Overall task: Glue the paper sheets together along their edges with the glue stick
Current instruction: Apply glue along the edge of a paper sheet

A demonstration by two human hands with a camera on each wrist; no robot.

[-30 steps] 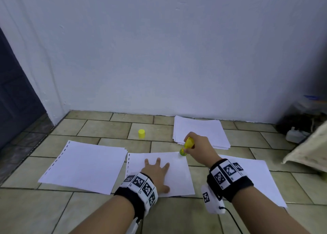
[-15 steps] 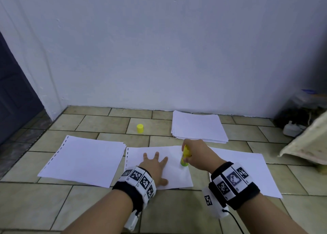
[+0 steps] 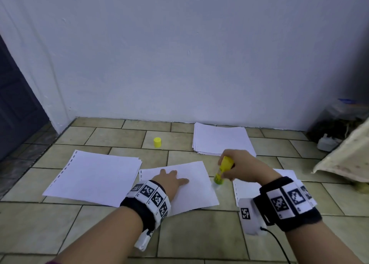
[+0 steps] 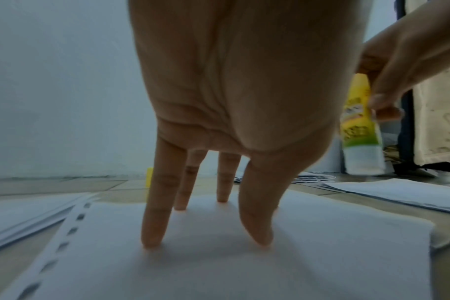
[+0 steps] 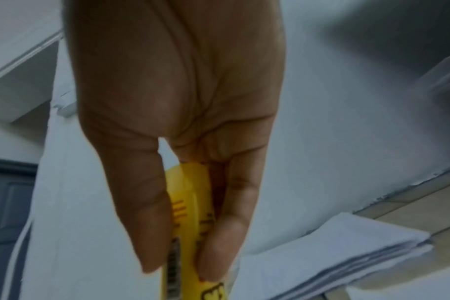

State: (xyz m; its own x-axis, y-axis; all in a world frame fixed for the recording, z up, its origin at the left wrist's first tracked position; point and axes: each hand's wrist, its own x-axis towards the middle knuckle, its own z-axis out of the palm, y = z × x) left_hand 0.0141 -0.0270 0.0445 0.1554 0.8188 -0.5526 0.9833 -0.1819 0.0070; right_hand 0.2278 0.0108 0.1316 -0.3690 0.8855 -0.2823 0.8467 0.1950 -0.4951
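Observation:
A single white sheet (image 3: 191, 192) lies on the tiled floor in front of me. My left hand (image 3: 169, 181) presses it flat with fingers spread (image 4: 154, 223). My right hand (image 3: 239, 167) grips a yellow glue stick (image 3: 222, 170), tip down, at the sheet's right edge about halfway along. The left wrist view shows the glue stick (image 4: 357, 125) just above the paper (image 4: 219, 263). In the right wrist view thumb and fingers (image 5: 219, 233) close round the yellow tube (image 5: 190, 213). Its yellow cap (image 3: 157, 142) stands apart on a tile.
A pile of sheets with punched edges (image 3: 95, 176) lies to the left, another sheet (image 3: 251, 190) under my right wrist, and a neat stack (image 3: 221, 141) near the wall. Clutter and a cloth-covered object (image 3: 347, 154) fill the right corner. A dark door (image 3: 14, 104) is at left.
My right hand has drawn the glue stick down the sheet's right edge, from the far corner toward me. The left hand stays pressed on the sheet.

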